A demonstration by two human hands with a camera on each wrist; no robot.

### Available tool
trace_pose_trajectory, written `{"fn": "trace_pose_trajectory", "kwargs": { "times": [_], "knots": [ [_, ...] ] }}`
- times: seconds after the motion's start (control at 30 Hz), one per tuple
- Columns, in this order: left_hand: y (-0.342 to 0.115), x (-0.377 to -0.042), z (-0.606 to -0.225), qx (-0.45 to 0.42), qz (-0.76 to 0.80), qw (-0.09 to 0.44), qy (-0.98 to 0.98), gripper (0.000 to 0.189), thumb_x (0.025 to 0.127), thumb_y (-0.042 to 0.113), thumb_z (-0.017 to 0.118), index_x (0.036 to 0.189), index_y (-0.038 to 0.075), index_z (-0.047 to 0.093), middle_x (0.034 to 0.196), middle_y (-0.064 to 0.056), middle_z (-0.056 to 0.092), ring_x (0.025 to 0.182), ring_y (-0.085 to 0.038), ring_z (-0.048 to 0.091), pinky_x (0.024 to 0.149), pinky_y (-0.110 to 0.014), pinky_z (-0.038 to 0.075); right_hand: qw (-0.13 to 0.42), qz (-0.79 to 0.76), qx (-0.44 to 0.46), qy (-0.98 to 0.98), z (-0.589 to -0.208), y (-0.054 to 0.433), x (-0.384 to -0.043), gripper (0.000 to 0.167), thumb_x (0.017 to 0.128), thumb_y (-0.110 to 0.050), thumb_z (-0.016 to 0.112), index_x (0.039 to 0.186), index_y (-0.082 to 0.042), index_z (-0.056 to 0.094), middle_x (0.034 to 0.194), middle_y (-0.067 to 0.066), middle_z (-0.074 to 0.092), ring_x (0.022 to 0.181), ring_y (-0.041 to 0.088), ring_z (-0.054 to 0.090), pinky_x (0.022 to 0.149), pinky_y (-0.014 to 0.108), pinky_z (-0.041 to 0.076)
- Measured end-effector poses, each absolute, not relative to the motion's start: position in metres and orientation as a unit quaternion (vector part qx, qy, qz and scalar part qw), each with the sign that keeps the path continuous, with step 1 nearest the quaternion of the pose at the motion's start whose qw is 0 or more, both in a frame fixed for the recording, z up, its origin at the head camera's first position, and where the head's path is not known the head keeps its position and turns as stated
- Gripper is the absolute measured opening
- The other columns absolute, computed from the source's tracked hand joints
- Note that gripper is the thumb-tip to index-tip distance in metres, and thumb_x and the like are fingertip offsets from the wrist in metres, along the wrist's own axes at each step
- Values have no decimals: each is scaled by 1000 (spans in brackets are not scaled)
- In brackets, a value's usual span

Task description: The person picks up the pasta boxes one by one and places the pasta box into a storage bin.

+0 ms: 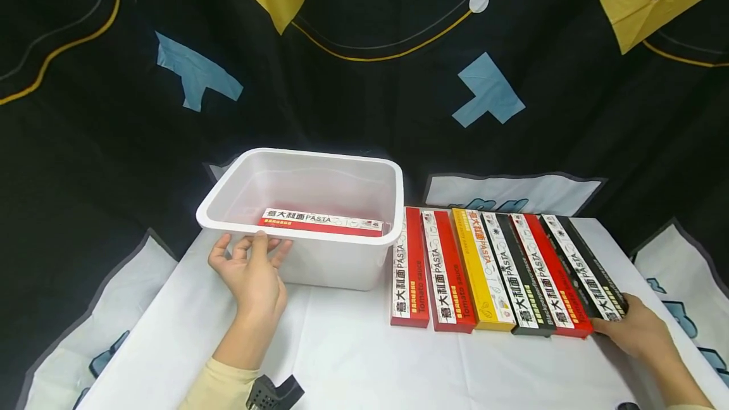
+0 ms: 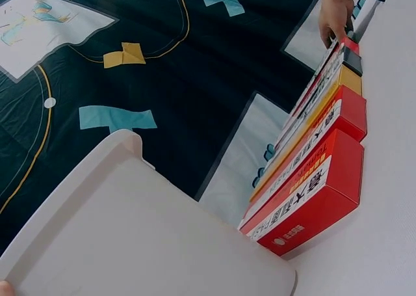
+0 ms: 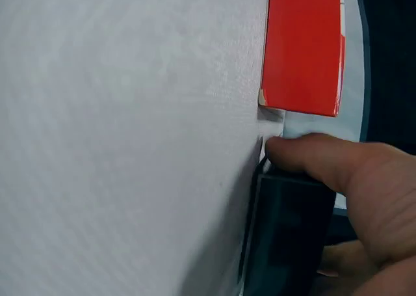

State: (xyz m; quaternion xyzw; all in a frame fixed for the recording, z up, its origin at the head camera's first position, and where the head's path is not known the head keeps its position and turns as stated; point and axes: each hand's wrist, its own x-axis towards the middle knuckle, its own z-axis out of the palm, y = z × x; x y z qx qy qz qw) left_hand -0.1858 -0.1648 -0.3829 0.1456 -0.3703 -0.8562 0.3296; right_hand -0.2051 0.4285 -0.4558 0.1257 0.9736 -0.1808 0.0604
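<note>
A white plastic bin [image 1: 336,264] stands on the table, with a red and white pasta box [image 1: 321,222] lying inside. At its front rim is my left hand [image 1: 256,277], fingers bent at the lip; one fingertip [image 2: 5,288] shows in the left wrist view. My right hand [image 1: 640,328] grips the near end of the black pasta box [image 1: 581,264] at the right end of a row. In the right wrist view, the thumb [image 3: 312,156] lies along one side of that box, the other fingers mostly hidden behind it. Beside it lies a red pasta box [image 1: 549,271].
Left of these in the row are another black box [image 1: 515,271], a yellow box [image 1: 483,271] and two red tomato sauce boxes [image 1: 450,271]. The table [image 1: 387,366] has a white cover. A black cloth [image 1: 364,106] hangs behind.
</note>
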Motion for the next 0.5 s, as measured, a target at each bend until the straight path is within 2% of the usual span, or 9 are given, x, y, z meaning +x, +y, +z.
{"fn": "trace_pose_trajectory", "kwargs": {
  "times": [0.07, 0.23, 0.37, 0.5],
  "knots": [
    [-165, -186, -383, 145, -856, 330, -371, 52, 97, 6, 57, 127, 17, 16, 121, -12, 45, 83, -20, 59, 86, -40, 58, 30, -191, 157, 969, -454, 426, -201, 98, 78, -48, 75, 133, 20, 29, 117, 43, 43, 100, 54, 46, 79, 63, 46],
    [-164, -185, -383, 149, -854, 331, -374, 51, 97, 6, 57, 126, 18, 17, 120, -11, 45, 84, -20, 58, 86, -40, 58, -48, -253, 227, 939, -442, 415, -195, 99, 78, -42, 78, 143, 12, 28, 122, 40, 42, 103, 51, 44, 68, 50, 46],
    [-164, -185, -382, 149, -853, 331, -376, 51, 97, 7, 57, 126, 18, 17, 119, -11, 45, 85, -20, 58, 86, -40, 58, -78, -329, 288, 896, -430, 407, -198, 97, 80, -31, 77, 152, 1, 20, 135, 38, 34, 113, 50, 38, 68, 44, 47],
    [-164, -186, -382, 150, -852, 333, -374, 50, 97, 6, 58, 124, 18, 17, 118, -11, 46, 83, -20, 58, 85, -39, 58, -94, -375, 314, 867, -423, 404, -197, 95, 81, -24, 77, 153, -3, 19, 143, 34, 32, 116, 47, 38, 58, 27, 45]
  ]
}}
